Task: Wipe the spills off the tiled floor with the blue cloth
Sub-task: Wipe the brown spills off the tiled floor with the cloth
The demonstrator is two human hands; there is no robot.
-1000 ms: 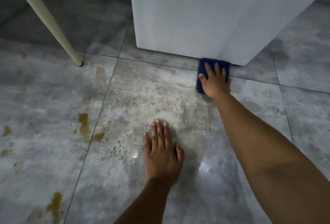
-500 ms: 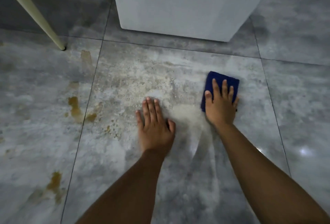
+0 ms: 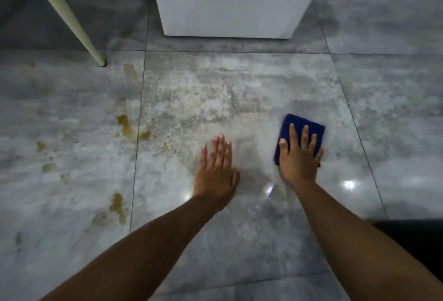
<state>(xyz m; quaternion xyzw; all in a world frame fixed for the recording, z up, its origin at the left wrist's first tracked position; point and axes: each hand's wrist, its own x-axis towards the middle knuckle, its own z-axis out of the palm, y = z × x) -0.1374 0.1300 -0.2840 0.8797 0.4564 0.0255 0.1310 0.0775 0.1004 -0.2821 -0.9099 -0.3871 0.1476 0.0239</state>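
Observation:
A folded blue cloth (image 3: 304,124) lies flat on the grey tiled floor (image 3: 239,240), right of centre. My right hand (image 3: 299,159) presses down on it with fingers spread, covering its near half. My left hand (image 3: 217,171) rests palm-down on the bare tile beside it, fingers together, holding nothing. Brown spill patches (image 3: 124,125) sit along the tile joint to the left, with more brown blotches (image 3: 117,204) nearer me. A pale speckled smear (image 3: 196,101) spreads over the tile beyond my hands.
A white cabinet base (image 3: 227,1) stands on the floor at the back centre. A cream slanted furniture leg (image 3: 72,20) meets the floor at the back left. Something dark (image 3: 412,233) shows at the right edge near my right arm.
My right hand has dragged the blue cloth from the foot of the white cabinet back toward me across the tile. My left hand stayed planted on the floor.

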